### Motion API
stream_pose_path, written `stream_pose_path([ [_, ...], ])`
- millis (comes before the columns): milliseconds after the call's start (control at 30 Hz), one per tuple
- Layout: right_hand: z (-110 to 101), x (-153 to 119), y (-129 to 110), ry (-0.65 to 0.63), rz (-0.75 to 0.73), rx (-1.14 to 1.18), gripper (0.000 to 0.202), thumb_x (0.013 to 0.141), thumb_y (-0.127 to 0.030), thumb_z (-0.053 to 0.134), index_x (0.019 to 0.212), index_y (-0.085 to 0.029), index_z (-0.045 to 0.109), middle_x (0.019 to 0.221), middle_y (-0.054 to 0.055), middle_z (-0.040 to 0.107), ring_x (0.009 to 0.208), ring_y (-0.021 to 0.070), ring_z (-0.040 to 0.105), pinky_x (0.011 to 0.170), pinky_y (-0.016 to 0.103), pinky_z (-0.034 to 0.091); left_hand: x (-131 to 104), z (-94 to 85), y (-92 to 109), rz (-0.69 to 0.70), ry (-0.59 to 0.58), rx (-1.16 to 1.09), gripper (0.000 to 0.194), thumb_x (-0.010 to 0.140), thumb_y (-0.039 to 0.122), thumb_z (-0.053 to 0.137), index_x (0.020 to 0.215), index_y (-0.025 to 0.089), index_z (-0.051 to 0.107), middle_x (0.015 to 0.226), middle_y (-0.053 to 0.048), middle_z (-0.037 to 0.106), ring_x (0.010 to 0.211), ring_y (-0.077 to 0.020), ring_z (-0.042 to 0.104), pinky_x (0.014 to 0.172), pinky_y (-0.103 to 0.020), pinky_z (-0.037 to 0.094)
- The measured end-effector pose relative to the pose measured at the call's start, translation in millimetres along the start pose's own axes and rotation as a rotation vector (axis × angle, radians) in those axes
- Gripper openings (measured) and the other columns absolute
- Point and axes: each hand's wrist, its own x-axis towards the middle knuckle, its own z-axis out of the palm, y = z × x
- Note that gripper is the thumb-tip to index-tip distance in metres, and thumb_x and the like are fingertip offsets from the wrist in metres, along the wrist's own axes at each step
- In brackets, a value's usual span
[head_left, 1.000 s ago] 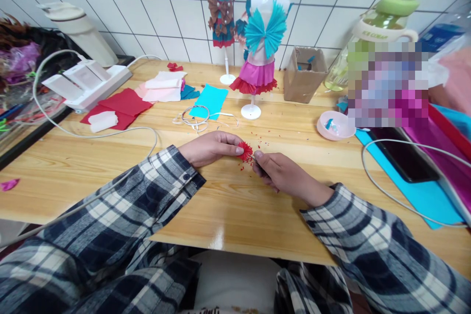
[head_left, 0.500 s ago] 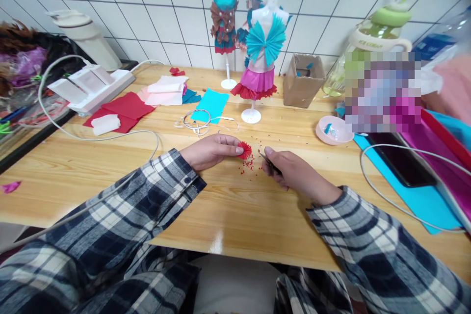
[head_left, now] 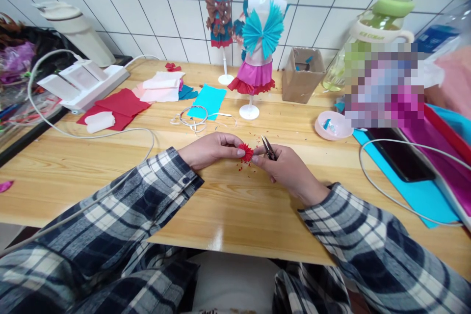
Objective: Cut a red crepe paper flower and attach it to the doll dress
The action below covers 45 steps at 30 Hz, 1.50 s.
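1. Red paper rosette (head_left: 246, 152) — over the desk (head_left: 228, 206), roughly midway between its front and back edges, pinched by the left hand (head_left: 211, 149)
2. Right hand (head_left: 289, 169) has come in; its thumb and fingertip seem to pinch the rosette's right side
3. Dark snips (head_left: 270, 150), held there too, have swung toward the back edge — cutting seems paused for finger work
4. Red snippets (head_left: 241, 169) lie beneath

I find the red paper piece (head_left: 246, 152) fringed into a spiky rosette, pinched at its left side by my left grip (head_left: 213, 149) over the counter (head_left: 235, 216). I note the small dark scissors (head_left: 270, 148) held in my right grip (head_left: 287, 169), beside the rosette, pointed tips slightly parted and directed away from me.
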Motion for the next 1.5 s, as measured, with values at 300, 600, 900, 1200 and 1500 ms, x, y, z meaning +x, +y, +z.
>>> stream_pose_path([
  [300,-0.4,-0.7,-1.8,-0.02,-0.033,-0.059,0.025,0.077,-0.04,0.059,0.089,-0.018,0.064,0.06,-0.005,0.045,0.048,0.0078,0.039,0.046,0.022,0.031,0.0,-0.8,-1.0,-0.001,-0.005,-0.012,0.019,0.071,0.026,0.073,0.082,0.012,0.068,0.084,-0.005,0.068,0.081,-0.0151,0.06,0.082,-0.03,0.044],
  [600,0.1,-1.8,-6.5,-0.044,0.047,-0.028,0.021,0.079,-0.038,0.053,0.073,-0.018,0.056,0.056,-0.005,0.042,0.045,0.008,0.037,0.043,0.022,0.031,1.0,-0.8,-2.7,0.005,0.028,-0.071,0.019,0.07,0.026,0.075,0.081,0.012,0.068,0.085,-0.006,0.069,0.081,-0.0154,0.061,0.086,-0.032,0.043],
  [900,-3.7,-4.8,-10.3,0.029,-0.118,-0.068,0.029,0.077,-0.038,0.059,0.095,-0.017,0.066,0.059,-0.004,0.048,0.054,0.0103,0.041,0.054,0.025,0.035,-1.6,3.0,3.5,0.071,-0.039,0.315,0.023,0.076,0.035,0.067,0.083,0.014,0.068,0.085,-0.004,0.067,0.081,-0.0165,0.059,0.081,-0.03,0.044],
  [1200,-1.6,-1.5,-8.0,0.14,-0.108,-0.223,0.023,0.074,-0.038,0.062,0.078,-0.016,0.063,0.055,-0.004,0.047,0.052,0.0098,0.041,0.051,0.024,0.031,-2.7,9.4,4.7,0.097,-0.028,0.378,0.026,0.077,0.035,0.065,0.09,0.013,0.067,0.087,-0.005,0.068,0.082,-0.0173,0.06,0.08,-0.03,0.046],
  [1500,1.8,-1.7,-6.0,0.208,-0.122,-0.05,0.024,0.074,-0.04,0.063,0.079,-0.016,0.062,0.053,-0.006,0.044,0.048,0.0086,0.038,0.046,0.023,0.03,-1.6,13.4,4.1,0.065,0.042,0.292,0.03,0.076,0.037,0.067,0.093,0.012,0.066,0.091,-0.006,0.069,0.084,-0.0182,0.062,0.083,-0.034,0.047],
])
